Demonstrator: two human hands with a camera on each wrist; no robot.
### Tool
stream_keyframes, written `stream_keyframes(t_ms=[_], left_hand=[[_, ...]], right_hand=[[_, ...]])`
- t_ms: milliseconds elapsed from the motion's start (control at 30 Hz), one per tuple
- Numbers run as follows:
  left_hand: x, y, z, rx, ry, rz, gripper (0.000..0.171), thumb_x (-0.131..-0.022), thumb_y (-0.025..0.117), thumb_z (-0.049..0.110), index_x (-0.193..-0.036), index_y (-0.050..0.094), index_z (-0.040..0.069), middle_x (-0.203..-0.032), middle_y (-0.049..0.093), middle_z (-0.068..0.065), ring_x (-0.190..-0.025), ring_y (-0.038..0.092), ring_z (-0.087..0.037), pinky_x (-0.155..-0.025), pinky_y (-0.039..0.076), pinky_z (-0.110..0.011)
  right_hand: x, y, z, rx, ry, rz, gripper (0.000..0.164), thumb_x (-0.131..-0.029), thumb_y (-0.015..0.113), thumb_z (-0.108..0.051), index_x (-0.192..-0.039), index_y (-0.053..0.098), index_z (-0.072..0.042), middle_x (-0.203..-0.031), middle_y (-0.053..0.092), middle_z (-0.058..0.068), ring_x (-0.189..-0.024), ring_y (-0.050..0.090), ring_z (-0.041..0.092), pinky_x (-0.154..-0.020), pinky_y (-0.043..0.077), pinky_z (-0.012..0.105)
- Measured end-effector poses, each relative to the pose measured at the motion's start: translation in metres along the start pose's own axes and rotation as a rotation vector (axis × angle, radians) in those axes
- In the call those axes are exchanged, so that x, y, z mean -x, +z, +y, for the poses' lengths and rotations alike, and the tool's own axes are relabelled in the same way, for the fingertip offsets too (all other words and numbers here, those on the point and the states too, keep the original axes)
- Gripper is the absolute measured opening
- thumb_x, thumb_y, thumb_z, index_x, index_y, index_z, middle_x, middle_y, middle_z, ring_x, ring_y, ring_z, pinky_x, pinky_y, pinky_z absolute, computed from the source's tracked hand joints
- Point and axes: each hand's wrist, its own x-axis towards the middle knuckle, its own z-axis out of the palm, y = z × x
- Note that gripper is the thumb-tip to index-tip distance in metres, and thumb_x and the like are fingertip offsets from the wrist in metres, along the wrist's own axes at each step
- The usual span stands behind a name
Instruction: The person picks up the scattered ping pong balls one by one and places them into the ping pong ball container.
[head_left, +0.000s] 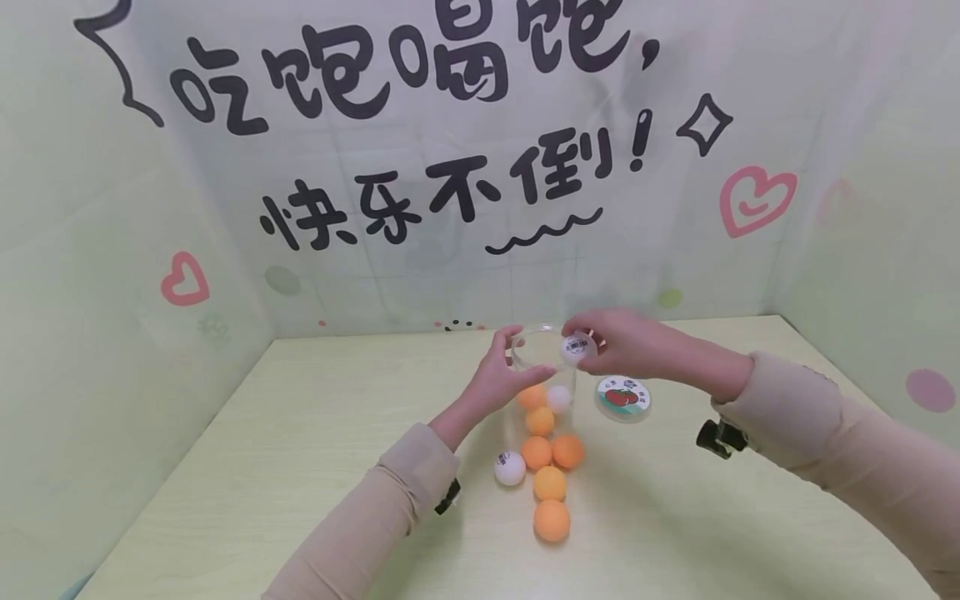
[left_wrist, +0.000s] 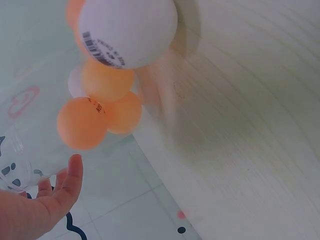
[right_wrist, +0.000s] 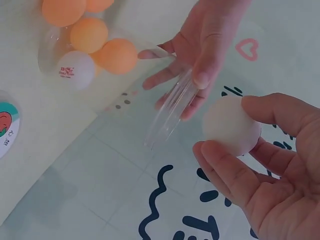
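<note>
The right hand [head_left: 633, 340] pinches a smooth white plastic ball [head_left: 576, 348] between thumb and fingers, beside the mouth of a clear, round plastic jar [right_wrist: 167, 109]. The right wrist view shows the ball apart from the rim. The left hand [head_left: 495, 375] grips the jar near its mouth, thumb at one side and fingers spread round the other.

Inside the jar, three orange plastic balls [head_left: 539, 421] and a white plastic ball with red print [right_wrist: 75, 70] are visible. Outside, near the base, four loose orange plastic balls [head_left: 551, 521] and a loose white plastic ball with dark print [head_left: 510, 468] lie on the pale wood-grain table [head_left: 360, 433]. A round lid with a red fruit picture [head_left: 623, 398] lies to the right of the jar.

Progress, as judged: loading is partly complete. Four balls are in; the held ball and five loose balls remain outside. The lid is off; fitting it may be a remaining step.
</note>
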Motion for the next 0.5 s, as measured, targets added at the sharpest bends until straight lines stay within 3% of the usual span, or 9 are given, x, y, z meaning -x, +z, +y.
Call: stream_keyframes(t_ms=[267, 500], left_hand=[[-0.001, 0.000, 0.001, 0.003, 0.012, 0.001, 0.080, -0.078, 0.071, 0.037, -0.141, 0.025, 0.017, -0.141, 0.036, -0.011, -0.121, 0.039, -0.033, -0.094, 0.039, -0.046], [-0.003, 0.001, 0.000, 0.000, -0.001, 0.004, 0.081, -0.077, 0.071, 0.038, -0.141, 0.025, 0.018, -0.143, 0.032, -0.011, -0.123, 0.038, -0.034, -0.096, 0.038, -0.047]], right_hand=[[-0.020, -0.004, 0.007, 0.034, -0.007, 0.050, 0.032, -0.077, 0.064, -0.001, -0.108, 0.060, 0.005, -0.097, 0.064, 0.012, -0.078, 0.060, 0.021, -0.071, 0.052, 0.032], [-0.033, 0.002, 0.015, 0.082, -0.008, 0.023, 0.031, -0.077, 0.064, -0.004, -0.108, 0.062, -0.001, -0.096, 0.065, 0.008, -0.071, 0.054, 0.017, -0.066, 0.048, 0.028]])
